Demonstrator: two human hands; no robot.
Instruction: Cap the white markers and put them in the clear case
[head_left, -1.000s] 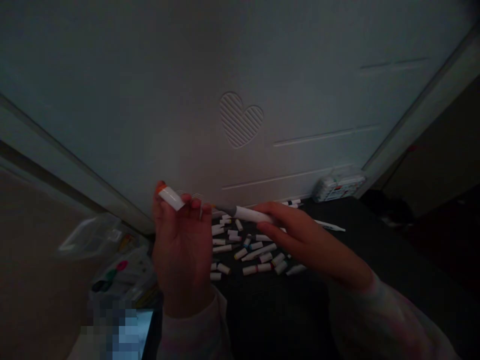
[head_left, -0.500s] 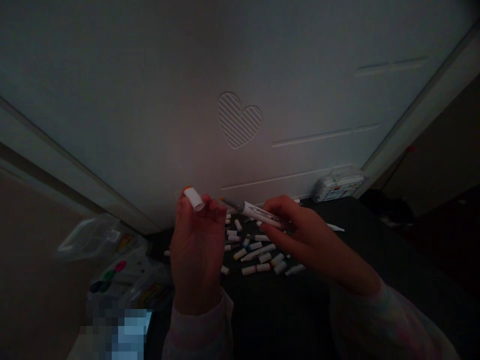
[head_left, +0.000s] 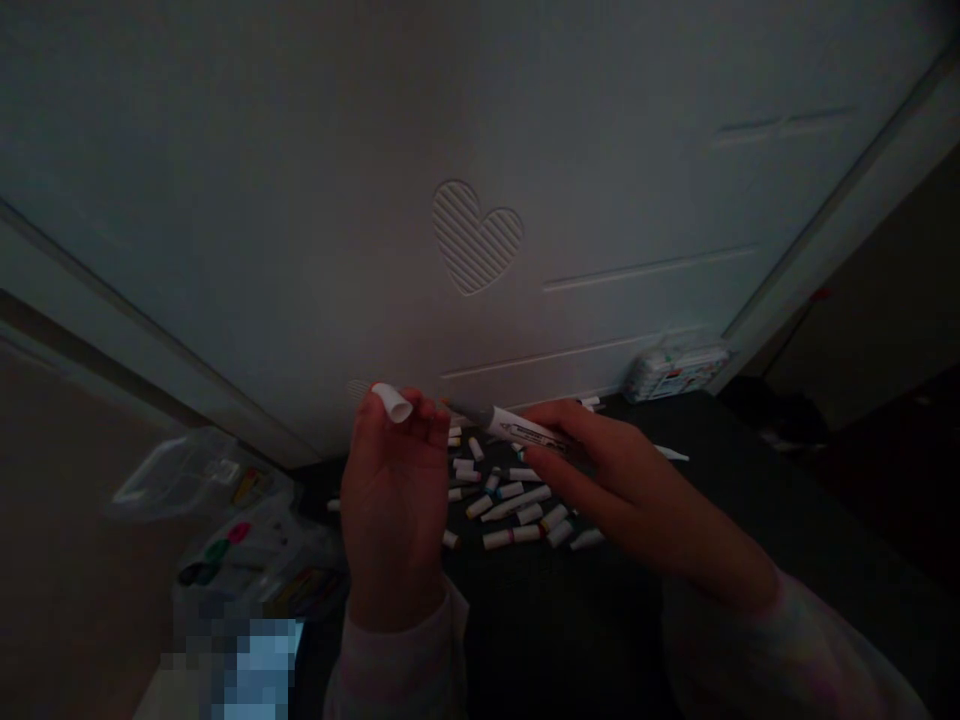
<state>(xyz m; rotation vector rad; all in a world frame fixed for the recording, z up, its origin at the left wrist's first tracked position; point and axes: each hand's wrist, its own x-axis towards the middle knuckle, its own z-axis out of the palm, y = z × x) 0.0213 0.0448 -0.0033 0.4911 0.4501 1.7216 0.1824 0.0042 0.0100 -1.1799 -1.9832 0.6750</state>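
Observation:
Between the thumb and fingers of my left hand (head_left: 397, 500) is a white marker cap (head_left: 393, 402), its hollow end facing right and toward me. My right hand (head_left: 607, 470) grips an uncapped marker (head_left: 525, 431) by its white printed barrel. The marker's grey neck and small orange-looking tip point left, toward the cap, with a gap between them. Below and behind both hands, several loose white caps and markers (head_left: 517, 505) with coloured ends lie scattered on the dark surface.
A pale panel with a grooved heart (head_left: 476, 240) stands behind the dark surface (head_left: 735, 540). At the back right sits a clear plastic-wrapped pack (head_left: 679, 370). Clear plastic packaging (head_left: 232, 530) with coloured items lies left, above a pixelated bright patch (head_left: 262, 660).
The cap in my left hand has turned, so its hollow end shows more and its orange end less. My right hand has shifted slightly with the marker.

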